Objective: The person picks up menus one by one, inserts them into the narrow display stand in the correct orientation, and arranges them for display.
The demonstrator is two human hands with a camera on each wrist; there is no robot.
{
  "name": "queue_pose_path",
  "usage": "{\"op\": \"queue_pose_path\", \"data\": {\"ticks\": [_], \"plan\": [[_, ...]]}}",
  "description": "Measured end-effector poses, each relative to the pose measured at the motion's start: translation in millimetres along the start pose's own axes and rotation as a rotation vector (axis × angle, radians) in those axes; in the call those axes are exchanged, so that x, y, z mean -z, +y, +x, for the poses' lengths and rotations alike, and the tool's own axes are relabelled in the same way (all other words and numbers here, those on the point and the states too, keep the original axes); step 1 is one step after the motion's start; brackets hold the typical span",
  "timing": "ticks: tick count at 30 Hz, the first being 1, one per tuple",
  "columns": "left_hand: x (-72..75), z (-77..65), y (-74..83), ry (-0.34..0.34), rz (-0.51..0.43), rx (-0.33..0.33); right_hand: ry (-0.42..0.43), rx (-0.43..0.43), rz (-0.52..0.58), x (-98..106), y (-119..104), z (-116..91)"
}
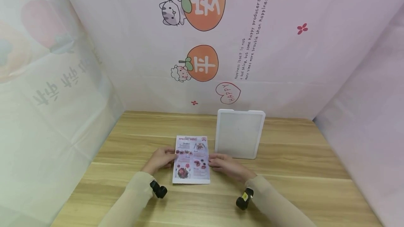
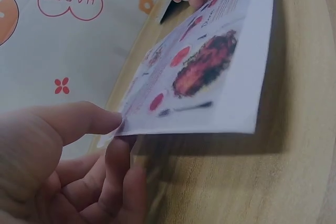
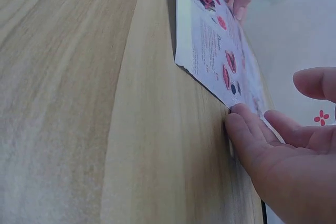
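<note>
A printed menu sheet (image 1: 192, 160) lies between both hands, its near edge raised a little off the wood in the left wrist view. My left hand (image 1: 161, 158) pinches its left edge, thumb above and fingers underneath. At the right edge, the fingertips of my right hand (image 1: 229, 166) touch the paper. The right thumb stands up apart from the sheet in the right wrist view, and the fingers (image 3: 247, 129) are fairly straight. Food pictures and text face upward on the menu (image 2: 210, 72).
Behind the right hand, a white-framed board (image 1: 240, 134) with a pale grey panel lies on the wooden table (image 1: 284, 185). Printed cloth (image 1: 142, 45) encloses the back and sides. Black wrist cameras sit on both sleeves (image 1: 139, 188).
</note>
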State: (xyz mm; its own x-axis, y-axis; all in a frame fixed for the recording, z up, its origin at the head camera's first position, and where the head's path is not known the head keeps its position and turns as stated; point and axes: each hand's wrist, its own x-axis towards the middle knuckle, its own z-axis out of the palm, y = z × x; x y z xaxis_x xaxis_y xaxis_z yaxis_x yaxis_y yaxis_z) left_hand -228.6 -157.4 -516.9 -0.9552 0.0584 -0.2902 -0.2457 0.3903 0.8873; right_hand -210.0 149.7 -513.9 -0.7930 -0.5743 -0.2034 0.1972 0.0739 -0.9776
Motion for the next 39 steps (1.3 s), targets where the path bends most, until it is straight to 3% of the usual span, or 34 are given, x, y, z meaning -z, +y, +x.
{"op": "queue_pose_path", "data": {"ticks": [6, 16, 27, 39], "plan": [[-1.4, 1.1, -1.2, -0.005, 0.007, -0.008, -0.01, -0.002, -0.043, -1.7, 0.1, 0.6], [1.3, 5.9, -7.2, 0.006, -0.039, -0.028, 0.068, -0.023, -0.019, -1.4, 1.9, 0.0], [4.9, 0.9, -1.2, 0.02, -0.093, -0.043, 0.07, -0.019, -0.051, -4.5, -4.1, 7.4], [5.2, -2.2, 3.1, 0.066, -0.117, -0.069, 0.291, -0.002, -0.147, -7.7, -12.6, 20.1]]}}
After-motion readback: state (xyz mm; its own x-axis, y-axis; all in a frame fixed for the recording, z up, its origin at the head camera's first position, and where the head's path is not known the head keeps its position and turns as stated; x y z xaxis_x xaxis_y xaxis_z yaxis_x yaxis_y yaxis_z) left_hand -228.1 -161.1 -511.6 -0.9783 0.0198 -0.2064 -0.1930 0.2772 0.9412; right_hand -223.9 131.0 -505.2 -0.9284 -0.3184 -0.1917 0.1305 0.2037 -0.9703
